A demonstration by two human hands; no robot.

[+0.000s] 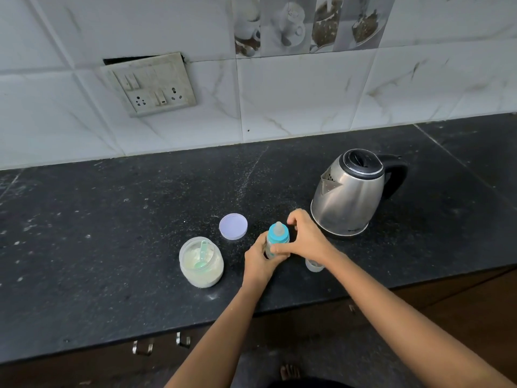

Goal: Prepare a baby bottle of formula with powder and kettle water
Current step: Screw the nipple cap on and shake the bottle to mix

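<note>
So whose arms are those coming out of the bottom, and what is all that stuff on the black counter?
Those arms belong to a person wearing a camera on their head, so you see what they see, looking down. There is no robot here. The left hand grips the body of a baby bottle with a blue collar and teat, and the right hand is wrapped around its top, perhaps twisting it. On the counter stands an open jar of powder with a green scoop inside. Its round lid lies flat behind it. A shiny metal kettle stands to the right. A small clear cap peeks out under the right wrist.
</note>
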